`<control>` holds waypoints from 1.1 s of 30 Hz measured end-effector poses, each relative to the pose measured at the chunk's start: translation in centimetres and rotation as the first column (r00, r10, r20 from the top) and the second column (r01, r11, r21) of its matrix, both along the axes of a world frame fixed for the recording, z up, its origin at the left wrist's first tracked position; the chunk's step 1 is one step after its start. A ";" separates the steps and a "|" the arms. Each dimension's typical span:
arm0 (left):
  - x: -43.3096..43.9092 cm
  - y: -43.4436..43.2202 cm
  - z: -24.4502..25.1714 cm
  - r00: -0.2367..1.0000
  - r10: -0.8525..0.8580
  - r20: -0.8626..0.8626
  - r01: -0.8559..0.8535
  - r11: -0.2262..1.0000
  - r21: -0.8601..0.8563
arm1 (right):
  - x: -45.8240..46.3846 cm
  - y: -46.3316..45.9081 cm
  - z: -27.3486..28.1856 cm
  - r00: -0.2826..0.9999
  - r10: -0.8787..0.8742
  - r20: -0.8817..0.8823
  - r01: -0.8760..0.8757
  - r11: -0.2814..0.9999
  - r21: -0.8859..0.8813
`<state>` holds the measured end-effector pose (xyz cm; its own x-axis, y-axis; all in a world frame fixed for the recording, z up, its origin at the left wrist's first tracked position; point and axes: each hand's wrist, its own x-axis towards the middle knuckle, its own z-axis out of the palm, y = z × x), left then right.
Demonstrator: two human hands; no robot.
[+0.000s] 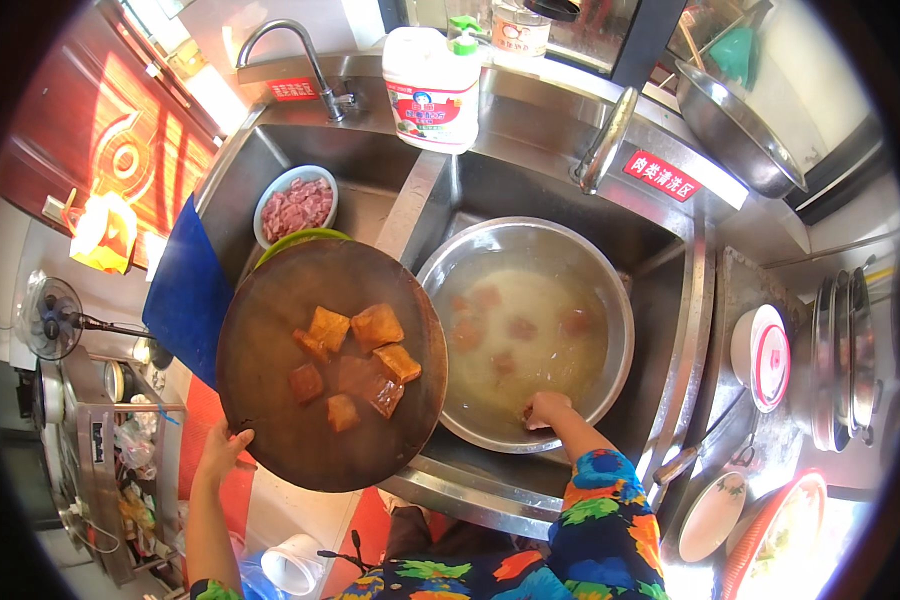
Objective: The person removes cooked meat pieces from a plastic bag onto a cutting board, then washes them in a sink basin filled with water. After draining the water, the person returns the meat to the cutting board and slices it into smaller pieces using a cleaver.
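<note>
My left hand (223,453) grips the lower left rim of a dark brown round board (285,442), thumb on top. Several golden-brown chunks of food (379,327) lie on the board. To its right, a wide stainless steel basin (621,352) of cloudy water sits in the right sink bay, with several reddish-brown chunks (523,328) blurred under the surface. My right hand (549,411) dips into the water at the basin's near edge, fingers curled. A reddish-brown bit shows by its fingertips, which are partly hidden.
A bowl of cut raw meat (297,208) stands in the left sink bay (375,161), behind a green rim (300,238). Two faucets (321,71) and a white detergent jug (431,94) line the back. On the right are a lidded bowl (766,358) and a wooden-handled utensil (676,465).
</note>
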<state>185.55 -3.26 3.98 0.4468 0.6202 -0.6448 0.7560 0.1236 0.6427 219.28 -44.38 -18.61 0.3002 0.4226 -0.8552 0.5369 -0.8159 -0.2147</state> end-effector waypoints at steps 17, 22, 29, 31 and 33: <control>-0.5 0.1 -0.4 1.000 -0.018 0.005 0.018 0.999 0.032 | -6.3 19.8 22.3 0.961 -0.239 0.141 -0.152 -0.026 0.988; -1.2 0.7 -1.3 1.000 0.006 -0.005 -0.006 1.000 -0.005 | -7.9 21.4 22.7 0.946 -0.181 0.268 -0.266 0.034 0.963; -0.3 0.2 0.0 0.999 -0.033 -0.020 0.034 0.999 0.031 | 5.0 7.4 4.2 0.480 -0.714 0.509 0.285 0.676 0.680; -0.6 0.0 -0.3 1.000 -0.023 -0.022 0.024 0.999 0.045 | 6.1 3.9 0.7 0.540 -0.734 0.412 0.601 0.679 0.421; -0.4 -0.1 -0.1 1.000 -0.020 -0.015 0.020 0.999 0.031 | 6.3 2.1 -2.0 0.650 -0.692 0.313 0.590 0.720 0.365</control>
